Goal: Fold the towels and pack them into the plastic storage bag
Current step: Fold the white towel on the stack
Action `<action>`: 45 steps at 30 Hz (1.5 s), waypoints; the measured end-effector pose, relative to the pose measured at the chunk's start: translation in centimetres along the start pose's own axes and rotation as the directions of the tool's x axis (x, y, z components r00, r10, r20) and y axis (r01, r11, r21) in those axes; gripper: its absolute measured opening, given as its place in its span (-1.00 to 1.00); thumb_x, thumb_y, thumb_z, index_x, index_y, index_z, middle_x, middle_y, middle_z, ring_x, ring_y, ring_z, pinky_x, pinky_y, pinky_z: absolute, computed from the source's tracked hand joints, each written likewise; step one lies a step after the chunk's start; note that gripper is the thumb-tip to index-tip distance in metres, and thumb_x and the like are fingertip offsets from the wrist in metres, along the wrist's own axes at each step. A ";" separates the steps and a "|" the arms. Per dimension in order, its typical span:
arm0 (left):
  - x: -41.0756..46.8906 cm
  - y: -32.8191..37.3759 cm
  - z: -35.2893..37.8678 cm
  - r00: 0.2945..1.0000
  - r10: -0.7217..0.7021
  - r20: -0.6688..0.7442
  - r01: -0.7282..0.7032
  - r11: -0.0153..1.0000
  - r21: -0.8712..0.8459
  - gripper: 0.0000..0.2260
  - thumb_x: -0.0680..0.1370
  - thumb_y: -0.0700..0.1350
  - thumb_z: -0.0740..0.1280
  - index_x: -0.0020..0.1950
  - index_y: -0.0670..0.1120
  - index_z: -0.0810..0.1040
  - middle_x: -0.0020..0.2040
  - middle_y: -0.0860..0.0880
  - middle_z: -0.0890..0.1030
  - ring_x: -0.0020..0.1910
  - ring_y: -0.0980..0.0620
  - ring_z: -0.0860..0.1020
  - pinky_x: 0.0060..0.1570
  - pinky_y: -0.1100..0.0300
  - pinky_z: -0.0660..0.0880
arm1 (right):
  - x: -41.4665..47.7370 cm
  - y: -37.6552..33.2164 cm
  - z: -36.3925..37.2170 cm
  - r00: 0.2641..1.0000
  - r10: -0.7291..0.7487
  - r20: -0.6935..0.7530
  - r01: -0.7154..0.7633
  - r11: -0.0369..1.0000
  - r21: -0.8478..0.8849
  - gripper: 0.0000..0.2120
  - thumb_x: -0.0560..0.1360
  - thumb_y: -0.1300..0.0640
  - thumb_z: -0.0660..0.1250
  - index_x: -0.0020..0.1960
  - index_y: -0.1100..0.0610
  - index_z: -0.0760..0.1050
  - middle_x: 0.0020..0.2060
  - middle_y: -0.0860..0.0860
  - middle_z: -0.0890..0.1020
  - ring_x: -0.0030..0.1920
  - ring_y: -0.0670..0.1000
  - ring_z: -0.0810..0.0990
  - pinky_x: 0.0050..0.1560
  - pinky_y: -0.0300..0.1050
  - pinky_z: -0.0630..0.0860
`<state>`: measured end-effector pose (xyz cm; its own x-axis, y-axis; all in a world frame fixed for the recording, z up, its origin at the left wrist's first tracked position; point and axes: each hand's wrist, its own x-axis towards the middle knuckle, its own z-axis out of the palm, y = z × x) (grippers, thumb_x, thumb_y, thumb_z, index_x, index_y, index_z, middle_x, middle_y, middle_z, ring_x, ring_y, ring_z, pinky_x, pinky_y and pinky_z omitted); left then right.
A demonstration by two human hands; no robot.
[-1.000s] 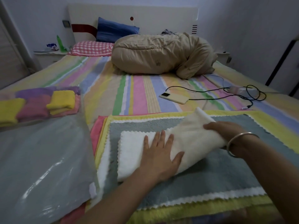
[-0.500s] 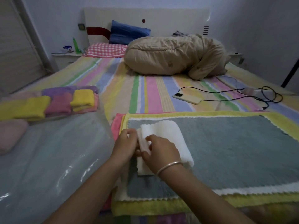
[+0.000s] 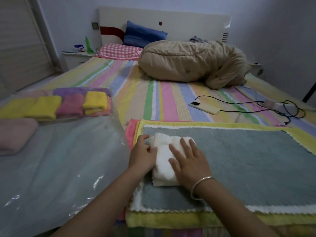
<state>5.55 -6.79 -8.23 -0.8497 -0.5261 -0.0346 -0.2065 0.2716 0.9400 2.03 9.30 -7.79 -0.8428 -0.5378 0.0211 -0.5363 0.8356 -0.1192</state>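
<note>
Right hand (image 3: 189,162), fingers straight and spread, presses flat on the folded white towel (image 3: 162,170). Left hand (image 3: 142,155), fingers curled, grips that towel's left edge. The white towel lies on the left end of a spread grey towel (image 3: 248,161), topmost of a stack at the near edge of the bed (image 3: 164,100). Left: plastic storage bag (image 3: 59,168) holding folded towels (image 3: 94,100) at its far end. Beyond: phone (image 3: 204,107), rolled beige quilt (image 3: 193,62).

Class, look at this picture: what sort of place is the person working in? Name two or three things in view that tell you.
Most likely a home bedroom: a bed in a striped sheet, a blue pillow against the headboard, and a bedside table beside it.
</note>
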 end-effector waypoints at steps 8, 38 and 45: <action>-1.6 1.4 0.6 0.842 0.538 -0.026 -0.495 0.792 0.358 -0.56 0.52 -0.06 0.21 0.42 0.05 0.38 0.44 0.06 0.36 0.45 0.06 0.26 0.43 0.17 0.20 | 1.1 0.5 -0.1 0.996 0.047 0.071 -0.054 0.993 0.103 -0.39 0.49 -0.30 -0.18 0.52 -0.20 0.01 0.55 0.02 -0.13 0.53 0.14 -0.21 0.51 0.06 -0.12; -12.6 -10.3 -28.7 0.903 0.350 0.248 -0.403 0.493 0.771 -0.42 0.35 0.26 0.33 0.36 0.16 0.44 0.35 0.09 0.48 0.32 0.13 0.41 0.27 0.30 0.31 | -4.7 -12.0 -10.9 0.901 -0.153 0.406 -0.421 -0.086 0.903 -0.94 0.42 0.26 0.35 -0.11 0.21 0.55 -0.39 0.09 0.66 -0.46 0.02 0.63 -0.52 -0.22 0.52; -13.8 -11.9 -32.9 0.879 0.387 0.278 -0.406 0.303 0.863 -0.40 0.31 0.30 0.37 0.29 0.09 0.52 0.27 0.07 0.55 0.22 0.06 0.51 0.18 0.13 0.45 | -6.1 -18.4 -10.9 0.863 -0.390 0.322 -0.404 -0.148 0.902 -0.78 0.23 0.27 0.32 -0.12 0.24 0.54 -0.39 0.11 0.65 -0.44 0.04 0.63 -0.49 -0.20 0.54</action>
<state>35.64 -29.27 -7.75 -0.9618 -0.1338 0.2390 -0.1364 0.9906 0.0057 16.52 -1.57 5.07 -0.5030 -0.8257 -0.2553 0.4623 -0.0074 -0.8867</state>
